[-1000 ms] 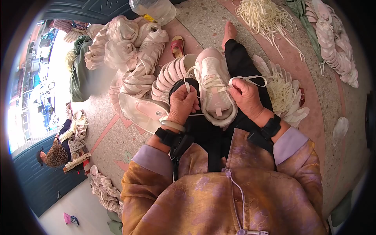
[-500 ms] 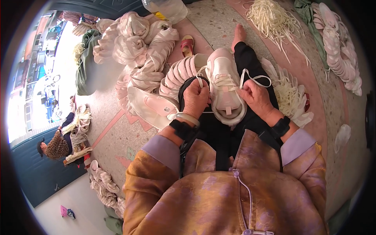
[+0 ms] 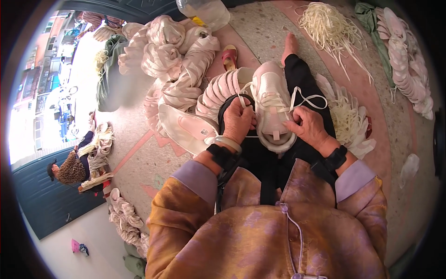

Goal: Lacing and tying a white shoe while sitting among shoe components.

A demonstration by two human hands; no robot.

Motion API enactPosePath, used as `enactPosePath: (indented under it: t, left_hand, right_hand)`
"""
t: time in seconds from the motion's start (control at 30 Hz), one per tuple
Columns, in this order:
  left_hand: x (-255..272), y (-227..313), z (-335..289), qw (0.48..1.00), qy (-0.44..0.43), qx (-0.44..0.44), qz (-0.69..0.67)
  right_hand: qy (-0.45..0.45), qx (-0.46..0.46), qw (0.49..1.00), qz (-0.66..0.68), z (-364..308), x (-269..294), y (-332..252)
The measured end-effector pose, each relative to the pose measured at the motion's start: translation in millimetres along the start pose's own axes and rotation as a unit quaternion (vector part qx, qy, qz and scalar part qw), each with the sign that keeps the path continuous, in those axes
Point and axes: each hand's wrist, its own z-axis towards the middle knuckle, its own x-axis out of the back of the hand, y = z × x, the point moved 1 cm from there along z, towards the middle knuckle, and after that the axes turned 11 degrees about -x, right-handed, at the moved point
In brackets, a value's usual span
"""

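A pale pink and white sneaker [image 3: 269, 88] rests between my black-trousered legs, toe pointing away from me and heel toward me. A white shoelace [image 3: 272, 103] crosses its upper. My left hand [image 3: 238, 122] is closed beside the shoe's left side, and a lace end stands up out of its fingers. On the other side, my right hand [image 3: 307, 124] has curled fingers, with the thumb reaching to the shoe's collar. A loose loop of lace [image 3: 310, 98] arches above that hand; whether the fingertips pinch lace or shoe edge is hidden.
Strings of nested pale shoes [image 3: 186, 76] lie at the left, with another shoe [image 3: 188, 125] nearer me. Loose laces [image 3: 327, 23] lie beyond, more [image 3: 346, 111] beside my right leg. A red sandal [image 3: 229, 56] lies ahead. Another person [image 3: 72, 167] sits far left.
The whole view has shifted slightly. My right thumb has moved down from the lace holes toward the shoe's collar. The lace loop on the right stands wider. My left hand still grips the lace.
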Motion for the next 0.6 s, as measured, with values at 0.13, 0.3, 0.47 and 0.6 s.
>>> enactPosePath:
  t: [0.13, 0.3, 0.47, 0.6]
  left_hand:
    - [-1.0, 0.1, 0.4, 0.999, -0.016, -0.012, 0.033]
    - [-0.9, 1.4, -0.6, 0.994, -0.044, -0.023, 0.094]
    - [-1.8, 1.8, -0.9, 0.997, -0.032, -0.012, 0.067]
    - [-2.0, 2.1, -0.3, 0.999, -0.025, -0.001, 0.048]
  right_hand:
    - [-0.002, -0.006, 1.0, -0.001, 0.6, -0.6, 1.1]
    - [-0.002, -0.007, 1.0, 0.002, 0.8, -1.0, 1.3]
    - [-0.002, -0.009, 1.0, 0.005, 0.5, -1.9, 2.3]
    - [-0.002, -0.003, 1.0, 0.008, 0.0, -1.5, 2.0]
